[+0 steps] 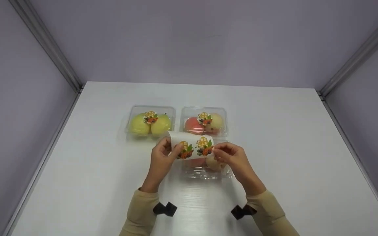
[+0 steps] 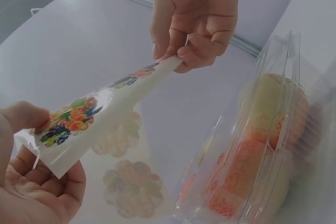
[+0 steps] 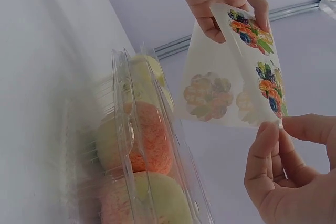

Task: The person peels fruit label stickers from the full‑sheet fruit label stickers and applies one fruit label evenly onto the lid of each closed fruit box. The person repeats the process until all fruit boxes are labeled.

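Observation:
A white strip of fruit-print stickers is stretched between the two hands, above a clear plastic fruit box. My left hand grips its left end, thumb on the printed face. At the opposite end, my right hand pinches the edge between thumb and fingertips. In the left wrist view, part of the strip hangs down behind, its round prints showing faintly through the backing. The box underneath holds red and pale fruit; the strip and right hand partly hide it, so I cannot tell whether its lid bears a sticker.
Behind the hands stand two more clear boxes, each with a round fruit sticker on its lid. The left box holds yellow-green fruit, the right box red and pale fruit. All sit on a white table with grey walls around it.

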The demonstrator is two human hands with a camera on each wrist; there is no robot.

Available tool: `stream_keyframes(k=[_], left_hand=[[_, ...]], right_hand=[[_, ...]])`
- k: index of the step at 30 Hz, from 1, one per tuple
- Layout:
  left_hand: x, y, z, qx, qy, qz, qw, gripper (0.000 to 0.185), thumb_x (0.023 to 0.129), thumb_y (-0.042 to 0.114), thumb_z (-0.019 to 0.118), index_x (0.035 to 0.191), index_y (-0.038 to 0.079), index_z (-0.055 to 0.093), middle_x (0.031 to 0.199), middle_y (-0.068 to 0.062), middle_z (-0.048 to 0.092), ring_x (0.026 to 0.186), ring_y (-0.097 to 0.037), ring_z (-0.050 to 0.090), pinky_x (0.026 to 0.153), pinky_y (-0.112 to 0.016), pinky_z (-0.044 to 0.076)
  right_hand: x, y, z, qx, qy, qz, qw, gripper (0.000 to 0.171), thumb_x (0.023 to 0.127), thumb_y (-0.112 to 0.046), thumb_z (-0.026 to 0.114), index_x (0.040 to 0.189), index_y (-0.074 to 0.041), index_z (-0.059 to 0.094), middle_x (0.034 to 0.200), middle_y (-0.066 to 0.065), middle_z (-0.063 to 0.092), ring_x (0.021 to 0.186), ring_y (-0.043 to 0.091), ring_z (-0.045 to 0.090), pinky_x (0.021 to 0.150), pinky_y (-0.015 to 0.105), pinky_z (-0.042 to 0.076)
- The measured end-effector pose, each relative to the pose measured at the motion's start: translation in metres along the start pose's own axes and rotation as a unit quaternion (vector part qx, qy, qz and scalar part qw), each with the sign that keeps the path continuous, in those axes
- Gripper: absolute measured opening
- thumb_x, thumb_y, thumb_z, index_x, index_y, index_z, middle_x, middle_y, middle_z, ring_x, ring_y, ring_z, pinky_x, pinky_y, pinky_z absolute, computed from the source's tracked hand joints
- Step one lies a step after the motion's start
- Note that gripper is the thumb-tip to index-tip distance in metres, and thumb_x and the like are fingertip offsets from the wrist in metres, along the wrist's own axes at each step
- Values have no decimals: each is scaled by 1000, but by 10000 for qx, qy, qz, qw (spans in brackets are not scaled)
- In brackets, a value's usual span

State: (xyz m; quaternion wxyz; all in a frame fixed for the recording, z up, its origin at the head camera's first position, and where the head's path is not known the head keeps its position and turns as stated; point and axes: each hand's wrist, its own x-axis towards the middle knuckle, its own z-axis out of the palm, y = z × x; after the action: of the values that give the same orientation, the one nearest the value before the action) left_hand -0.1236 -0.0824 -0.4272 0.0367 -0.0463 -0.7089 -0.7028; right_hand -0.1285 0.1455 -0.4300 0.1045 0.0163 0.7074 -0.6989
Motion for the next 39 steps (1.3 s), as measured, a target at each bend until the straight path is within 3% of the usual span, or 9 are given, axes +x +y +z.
stream_keyframes(k=[8, 16, 22, 32, 36, 39], left_hand=[[0, 5, 7, -237, 127, 197, 9994, 18, 91, 5, 62, 98, -8, 53, 102, -21, 62, 87, -4, 60, 78, -18, 52], [-2, 6, 19, -198, 226, 355, 9989, 17, 91, 5, 62, 93, -9, 52, 96, -21, 62, 84, -3, 59, 77, -18, 52], [-3, 6, 27, -198, 183, 341, 9991, 18, 91, 7, 63, 91, -6, 51, 93, -11, 59, 84, -5, 57, 76, -18, 51], [-6, 5, 37, -48, 47, 248, 9997, 24, 92, 11, 63, 85, -2, 45, 77, 0, 42, 73, -6, 44, 69, -18, 39], [-6, 5, 40, -195, -84, 119, 9997, 23, 93, 11, 62, 87, -1, 44, 76, 0, 40, 73, -7, 45, 66, -17, 49], [-6, 5, 42, -328, -193, 76, 9992, 23, 93, 11, 61, 87, 0, 42, 76, -1, 40, 73, -7, 49, 67, -24, 59]], right_hand=[[-2, -8, 1, -30, 643, -143, 9978, 9, 88, -1, 63, 95, 5, 65, 74, -5, 62, 69, 9, 59, 63, 22, 53], [-5, -15, 11, -156, 638, -686, 9955, 13, 87, 1, 66, 96, 10, 64, 77, -6, 67, 67, 8, 58, 61, 22, 52], [-5, -18, 19, -503, 668, -1128, 9901, 12, 85, 1, 68, 93, 10, 66, 77, -7, 66, 68, 5, 59, 59, 19, 52], [-7, -20, 26, -971, 802, -1704, 9773, 13, 84, 0, 70, 93, 8, 68, 90, 24, 68, 73, 1, 60, 65, 14, 51], [-8, -20, 28, -1097, 840, -1959, 9708, 13, 83, 0, 70, 94, 7, 69, 92, 25, 67, 75, -2, 60, 69, 14, 52], [-8, -19, 30, -1097, 902, -2087, 9676, 14, 81, 0, 72, 94, 6, 70, 89, 23, 67, 74, -2, 60, 68, 14, 52]])
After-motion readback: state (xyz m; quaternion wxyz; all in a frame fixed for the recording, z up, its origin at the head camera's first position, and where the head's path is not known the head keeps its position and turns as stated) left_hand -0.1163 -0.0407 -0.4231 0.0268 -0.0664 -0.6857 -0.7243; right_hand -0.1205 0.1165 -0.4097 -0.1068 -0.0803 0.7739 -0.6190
